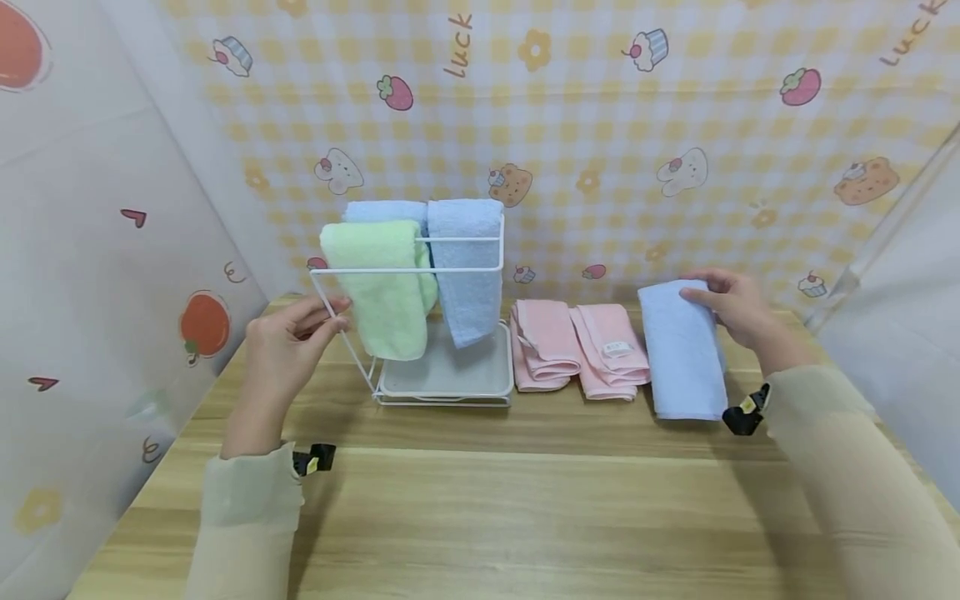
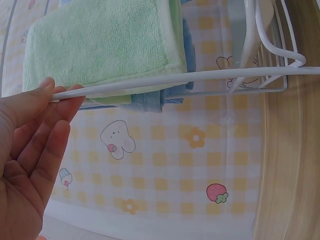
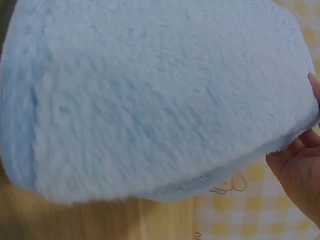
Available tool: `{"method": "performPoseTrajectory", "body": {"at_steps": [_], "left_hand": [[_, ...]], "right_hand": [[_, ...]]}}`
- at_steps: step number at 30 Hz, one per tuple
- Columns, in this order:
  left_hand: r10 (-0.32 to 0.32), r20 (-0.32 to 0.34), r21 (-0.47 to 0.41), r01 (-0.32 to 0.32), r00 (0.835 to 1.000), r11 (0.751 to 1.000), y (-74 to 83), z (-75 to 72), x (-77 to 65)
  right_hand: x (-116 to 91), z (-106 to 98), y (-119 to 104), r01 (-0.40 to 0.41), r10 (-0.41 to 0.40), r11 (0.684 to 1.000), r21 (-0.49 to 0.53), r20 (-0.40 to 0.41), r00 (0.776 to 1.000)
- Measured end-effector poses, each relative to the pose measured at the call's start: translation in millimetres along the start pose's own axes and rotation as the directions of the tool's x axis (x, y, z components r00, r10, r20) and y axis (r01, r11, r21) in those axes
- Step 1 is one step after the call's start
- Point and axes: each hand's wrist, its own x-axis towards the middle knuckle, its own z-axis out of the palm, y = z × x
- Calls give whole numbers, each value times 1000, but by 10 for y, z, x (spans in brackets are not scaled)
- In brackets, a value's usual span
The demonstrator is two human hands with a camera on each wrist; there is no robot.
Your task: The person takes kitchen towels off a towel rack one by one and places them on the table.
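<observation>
My left hand [image 1: 281,354] pinches the slanting side wire of a white wire rack [image 1: 405,271], thumb and fingertips meeting on the wire in the left wrist view. A green towel [image 1: 378,287] hangs over the rack's front bar. Behind it hang blue towels [image 1: 468,267] on the farther bars. At the right, my right hand [image 1: 738,312] grips the upper right edge of a folded blue towel [image 1: 682,350], with the thumb on its near face. That towel fills most of the right wrist view and hides part of the fingers.
Two folded pink towels [image 1: 546,346] lie side by side between the rack and the blue towel at right. A pale tray [image 1: 446,367] sits in the rack's base. The wooden table [image 1: 480,517] ends at a checked cloth backdrop [image 1: 577,125].
</observation>
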Motion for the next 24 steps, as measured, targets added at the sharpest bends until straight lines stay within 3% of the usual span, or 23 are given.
{"method": "performPoseTrajectory", "body": {"at_steps": [9, 12, 18, 24], "left_hand": [[3, 3, 3, -3, 1000, 1000, -19, 17, -1], [-3, 3, 15, 3, 1000, 1000, -20, 12, -2], [-19, 7, 31, 19, 1000, 999, -18, 2, -6], [-19, 11, 42, 19, 1000, 999, -26, -5, -11]], "right_hand": [[123, 68, 169, -87, 80, 990, -107, -66, 995], [120, 62, 200, -89, 81, 984, -157, -55, 995], [20, 12, 264, -38, 61, 953, -299, 69, 996], [-134, -7, 342, 64, 5, 936, -346, 195, 981]]}}
